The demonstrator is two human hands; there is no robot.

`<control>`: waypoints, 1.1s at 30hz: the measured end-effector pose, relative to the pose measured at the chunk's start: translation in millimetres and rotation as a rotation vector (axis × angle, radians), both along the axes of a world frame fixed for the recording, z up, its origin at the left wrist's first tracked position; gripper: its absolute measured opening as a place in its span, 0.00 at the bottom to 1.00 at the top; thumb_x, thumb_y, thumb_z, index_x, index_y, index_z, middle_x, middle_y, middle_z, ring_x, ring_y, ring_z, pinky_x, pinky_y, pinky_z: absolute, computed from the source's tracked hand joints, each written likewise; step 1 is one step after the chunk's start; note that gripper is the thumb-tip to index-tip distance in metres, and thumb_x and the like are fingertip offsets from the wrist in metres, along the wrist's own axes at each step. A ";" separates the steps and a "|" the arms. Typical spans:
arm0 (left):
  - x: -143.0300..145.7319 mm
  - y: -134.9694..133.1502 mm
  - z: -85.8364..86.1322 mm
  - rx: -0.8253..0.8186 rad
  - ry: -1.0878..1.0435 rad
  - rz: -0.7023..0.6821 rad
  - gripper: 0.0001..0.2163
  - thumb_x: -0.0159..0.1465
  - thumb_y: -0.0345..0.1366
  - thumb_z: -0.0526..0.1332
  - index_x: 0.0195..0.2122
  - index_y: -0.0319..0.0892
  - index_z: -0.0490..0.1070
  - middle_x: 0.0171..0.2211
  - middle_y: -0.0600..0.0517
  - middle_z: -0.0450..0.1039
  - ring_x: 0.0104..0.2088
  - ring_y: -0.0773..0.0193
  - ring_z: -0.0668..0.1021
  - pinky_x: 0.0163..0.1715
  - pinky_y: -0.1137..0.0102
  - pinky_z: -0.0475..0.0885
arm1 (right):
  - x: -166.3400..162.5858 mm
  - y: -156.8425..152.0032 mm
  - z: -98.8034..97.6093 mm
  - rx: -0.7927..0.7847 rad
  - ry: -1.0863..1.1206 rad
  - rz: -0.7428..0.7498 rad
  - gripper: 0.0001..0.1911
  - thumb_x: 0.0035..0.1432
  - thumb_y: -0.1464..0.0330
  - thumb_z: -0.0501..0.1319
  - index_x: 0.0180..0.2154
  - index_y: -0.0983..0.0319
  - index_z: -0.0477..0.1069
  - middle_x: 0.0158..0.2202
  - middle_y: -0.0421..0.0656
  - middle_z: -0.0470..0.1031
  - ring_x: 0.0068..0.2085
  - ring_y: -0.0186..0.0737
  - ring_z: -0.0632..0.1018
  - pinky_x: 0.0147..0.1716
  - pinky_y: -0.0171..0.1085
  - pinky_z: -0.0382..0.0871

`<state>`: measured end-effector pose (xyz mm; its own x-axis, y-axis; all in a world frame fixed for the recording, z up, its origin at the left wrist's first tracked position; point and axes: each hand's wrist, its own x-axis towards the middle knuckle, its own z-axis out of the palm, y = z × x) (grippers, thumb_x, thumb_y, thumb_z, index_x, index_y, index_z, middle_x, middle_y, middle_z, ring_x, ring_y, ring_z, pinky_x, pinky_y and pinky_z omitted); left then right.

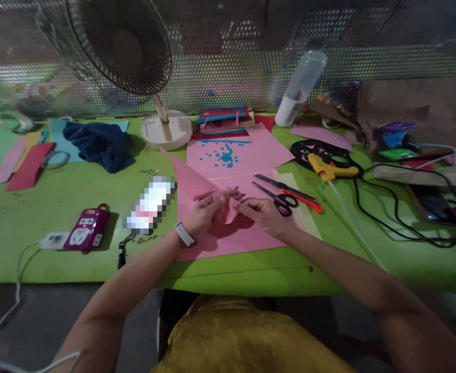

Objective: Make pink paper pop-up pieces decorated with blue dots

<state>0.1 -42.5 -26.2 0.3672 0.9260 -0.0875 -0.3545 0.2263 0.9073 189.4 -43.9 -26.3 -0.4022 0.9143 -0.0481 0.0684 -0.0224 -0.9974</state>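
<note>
Both hands meet over a pink paper sheet on the green table. Between them is a folded piece of pink paper, its long pointed end sticking out to the upper left. My left hand is closed on this paper, the thumb on top. With thumb and fingertips my right hand pinches its right edge. Just beyond my right hand lie black-handled scissors and an orange-and-black utility knife. Parts of the folded paper are hidden behind my fingers.
Small blue paper bits lie on another pink sheet behind. A fan and a bottle stand at the back. To the right, a yellow glue gun trails a black cord. A phone and a purple power adapter lie left.
</note>
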 end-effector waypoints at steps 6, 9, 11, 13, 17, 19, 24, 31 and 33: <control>0.8 -1.6 -0.7 0.076 -0.020 -0.015 0.16 0.64 0.46 0.64 0.47 0.43 0.79 0.57 0.46 0.74 0.62 0.51 0.70 0.65 0.55 0.60 | -3.2 -4.9 -1.5 -0.110 -0.075 0.050 0.24 0.47 0.49 0.69 0.19 0.63 0.72 0.18 0.34 0.60 0.23 0.29 0.59 0.22 0.34 0.51; 2.3 -1.9 -4.1 0.057 -0.063 -0.027 0.15 0.64 0.46 0.64 0.47 0.43 0.79 0.55 0.45 0.75 0.61 0.51 0.71 0.64 0.55 0.62 | -4.8 -6.9 0.1 -0.099 -0.072 0.059 0.24 0.49 0.49 0.67 0.19 0.63 0.72 0.18 0.35 0.61 0.23 0.29 0.60 0.23 0.34 0.51; 3.1 -1.4 -5.6 0.041 -0.078 -0.022 0.15 0.63 0.45 0.64 0.47 0.43 0.79 0.54 0.45 0.76 0.60 0.52 0.72 0.63 0.56 0.63 | -5.2 -7.4 1.0 -0.108 -0.080 0.056 0.24 0.49 0.49 0.68 0.20 0.63 0.73 0.18 0.36 0.63 0.22 0.29 0.61 0.22 0.34 0.52; 3.3 -0.7 -5.4 0.038 -0.084 -0.004 0.15 0.63 0.45 0.65 0.46 0.43 0.79 0.53 0.46 0.77 0.60 0.53 0.73 0.63 0.57 0.63 | -5.5 -7.7 1.5 -0.127 -0.082 0.060 0.22 0.48 0.51 0.69 0.22 0.63 0.75 0.19 0.37 0.67 0.23 0.30 0.64 0.23 0.34 0.55; 3.0 -0.7 -2.9 0.049 -0.081 0.015 0.15 0.63 0.45 0.65 0.46 0.42 0.79 0.53 0.45 0.77 0.60 0.53 0.73 0.64 0.56 0.62 | -7.0 -8.3 1.7 -0.147 -0.068 0.064 0.19 0.46 0.53 0.71 0.25 0.63 0.77 0.24 0.40 0.74 0.27 0.33 0.70 0.27 0.36 0.63; 3.3 -1.4 -2.0 0.051 -0.080 0.024 0.15 0.63 0.45 0.65 0.46 0.41 0.79 0.53 0.44 0.77 0.60 0.52 0.73 0.64 0.56 0.61 | -7.5 -8.2 1.4 -0.152 -0.071 0.052 0.19 0.45 0.53 0.71 0.25 0.63 0.76 0.24 0.41 0.76 0.27 0.34 0.71 0.28 0.36 0.64; 2.5 -2.5 0.6 0.021 -0.096 0.050 0.16 0.60 0.46 0.68 0.43 0.40 0.80 0.50 0.42 0.78 0.57 0.50 0.75 0.62 0.56 0.63 | -3.5 -6.0 2.2 -0.189 -0.106 0.102 0.19 0.44 0.54 0.72 0.26 0.63 0.76 0.24 0.40 0.75 0.27 0.34 0.71 0.28 0.36 0.64; -1.9 -4.2 5.2 -0.043 -0.005 -0.042 0.19 0.55 0.50 0.71 0.40 0.41 0.81 0.42 0.45 0.81 0.50 0.53 0.78 0.57 0.59 0.67 | 2.4 -4.6 6.7 -0.219 -0.064 0.041 0.21 0.47 0.51 0.70 0.27 0.64 0.75 0.25 0.40 0.73 0.26 0.32 0.69 0.27 0.35 0.62; -2.5 -4.2 5.8 -0.025 0.005 -0.065 0.19 0.55 0.50 0.70 0.40 0.41 0.81 0.42 0.45 0.81 0.50 0.54 0.78 0.57 0.59 0.67 | 2.7 -5.0 8.4 -0.184 -0.073 0.050 0.22 0.47 0.50 0.70 0.24 0.64 0.74 0.24 0.39 0.71 0.26 0.32 0.68 0.26 0.34 0.61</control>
<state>-2.4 -46.7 -20.5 0.4258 0.8978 -0.1125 -0.3340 0.2715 0.9026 192.0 -48.9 -17.9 -0.4361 0.8665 -0.2429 0.1459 -0.1983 -0.9692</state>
